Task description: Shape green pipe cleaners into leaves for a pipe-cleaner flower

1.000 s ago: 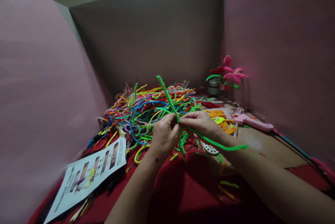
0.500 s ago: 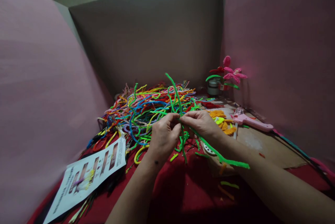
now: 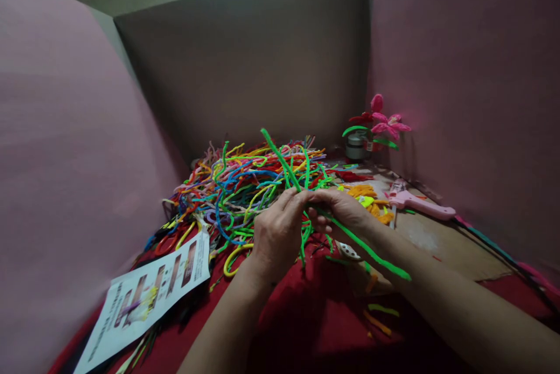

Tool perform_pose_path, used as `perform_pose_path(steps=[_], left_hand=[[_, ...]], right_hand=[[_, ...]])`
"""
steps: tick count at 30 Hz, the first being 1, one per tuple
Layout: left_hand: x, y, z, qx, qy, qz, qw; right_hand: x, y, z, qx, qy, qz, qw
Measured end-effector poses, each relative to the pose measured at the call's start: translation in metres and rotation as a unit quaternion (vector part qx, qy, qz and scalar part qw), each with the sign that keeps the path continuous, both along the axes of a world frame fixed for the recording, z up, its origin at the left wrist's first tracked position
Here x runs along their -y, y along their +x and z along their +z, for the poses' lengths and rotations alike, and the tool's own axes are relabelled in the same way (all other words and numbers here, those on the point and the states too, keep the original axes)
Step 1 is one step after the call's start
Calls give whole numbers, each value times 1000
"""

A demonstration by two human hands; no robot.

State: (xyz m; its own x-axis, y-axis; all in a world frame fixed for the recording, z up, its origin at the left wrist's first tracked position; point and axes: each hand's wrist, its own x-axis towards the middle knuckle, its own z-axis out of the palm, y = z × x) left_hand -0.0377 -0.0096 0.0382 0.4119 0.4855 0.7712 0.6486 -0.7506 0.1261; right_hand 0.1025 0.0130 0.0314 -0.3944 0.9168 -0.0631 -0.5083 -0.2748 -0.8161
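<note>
Both hands meet in front of the heap, pinching bright green pipe cleaners (image 3: 367,250) where they cross. My left hand (image 3: 280,225) is closed, its fingertips at the crossing; one green stem sticks up and to the left from there. My right hand (image 3: 339,209) is closed too, touching the left fingertips, and a long green end runs down along the right forearm. The crossing itself is hidden by the fingers. Behind the hands lies a tangled heap of many-coloured pipe cleaners (image 3: 245,178).
A printed sheet (image 3: 149,298) lies at the left, with yellow-handled scissors (image 3: 231,262) beside it. On the right, a pink glue gun (image 3: 422,205) rests on cardboard (image 3: 459,245) near orange fuzzy pieces (image 3: 363,190). Pink fuzzy flowers (image 3: 391,124) stand at the back right. Cut scraps (image 3: 378,322) dot the red cloth.
My left hand has rolled over, its back now turned more towards me. The upper green end has swung to the left, and the right hand's lower fingers now show beneath the crossing.
</note>
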Motion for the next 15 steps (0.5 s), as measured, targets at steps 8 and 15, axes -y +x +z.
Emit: perform_pose_path(steps=[8,15], left_hand=[[-4,-7,5,-47,0,-58,997],[-4,-3,8,-38,39,23,998]], right_hand=[[-2,8,0,-2,-5,64,998],[3,9,5,25,51,64,996]])
